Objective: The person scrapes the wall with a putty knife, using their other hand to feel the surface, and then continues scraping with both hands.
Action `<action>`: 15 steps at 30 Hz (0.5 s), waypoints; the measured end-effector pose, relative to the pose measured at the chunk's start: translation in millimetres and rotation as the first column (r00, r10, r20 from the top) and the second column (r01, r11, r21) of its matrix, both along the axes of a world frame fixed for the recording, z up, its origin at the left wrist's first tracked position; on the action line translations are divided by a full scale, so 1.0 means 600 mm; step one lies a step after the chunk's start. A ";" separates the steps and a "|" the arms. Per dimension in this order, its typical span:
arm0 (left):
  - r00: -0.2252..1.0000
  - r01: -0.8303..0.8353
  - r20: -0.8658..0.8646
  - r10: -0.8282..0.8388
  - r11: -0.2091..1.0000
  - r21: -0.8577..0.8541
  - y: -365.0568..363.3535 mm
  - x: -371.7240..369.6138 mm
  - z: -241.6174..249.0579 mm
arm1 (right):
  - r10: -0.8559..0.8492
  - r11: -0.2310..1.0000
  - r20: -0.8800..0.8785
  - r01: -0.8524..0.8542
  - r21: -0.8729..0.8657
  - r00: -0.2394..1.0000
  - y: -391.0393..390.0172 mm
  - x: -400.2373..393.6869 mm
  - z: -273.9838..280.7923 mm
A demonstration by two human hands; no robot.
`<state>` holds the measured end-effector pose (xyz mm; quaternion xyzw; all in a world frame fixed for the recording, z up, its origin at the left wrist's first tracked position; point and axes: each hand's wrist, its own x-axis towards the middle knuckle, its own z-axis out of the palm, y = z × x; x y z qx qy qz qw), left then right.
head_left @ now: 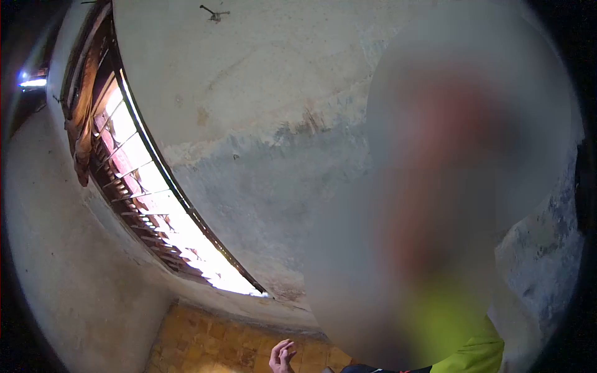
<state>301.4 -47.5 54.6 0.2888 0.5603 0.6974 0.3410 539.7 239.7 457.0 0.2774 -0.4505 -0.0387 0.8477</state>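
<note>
At the bottom edge, left of centre, my left hand (282, 357) is partly in view. Its fingers point upward, loosely bent and a little apart, and I see nothing held in them. The wrist lies below the frame. Behind the hand is a yellow-brown tiled surface (205, 332), with no visible contact. My right hand does not show.
Close on the right stands a person in a yellow-green top (476, 357), largely blurred. Dark fabric (388, 369) shows along the bottom edge. A barred window (146, 168) with bright light is at left, in a worn, stained wall (261, 193). A hook (214, 13) sticks out above.
</note>
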 end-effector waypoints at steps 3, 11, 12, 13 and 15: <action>0.999 -0.029 -0.029 0.029 0.999 -0.014 -0.013 -0.005 0.004 | 0.105 0.994 0.079 -0.107 0.020 0.991 -0.004 0.012 0.007; 0.993 -0.113 -0.021 0.112 0.994 -0.002 -0.007 -0.012 -0.033 | 0.395 0.907 0.111 -0.368 -0.203 0.912 0.014 -0.011 -0.010; 0.997 -0.073 -0.040 0.073 0.997 0.002 -0.013 -0.006 -0.008 | 0.376 0.912 0.115 -0.345 -0.221 0.920 0.000 -0.009 -0.014; 0.998 -0.037 -0.058 0.038 0.999 0.008 -0.015 -0.002 0.005 | 0.287 0.957 0.159 -0.274 -0.099 0.945 -0.014 -0.004 -0.023; 0.997 -0.054 -0.053 0.053 0.999 -0.003 -0.014 -0.001 -0.002 | 0.203 0.976 0.226 -0.216 0.038 0.953 -0.051 0.029 -0.044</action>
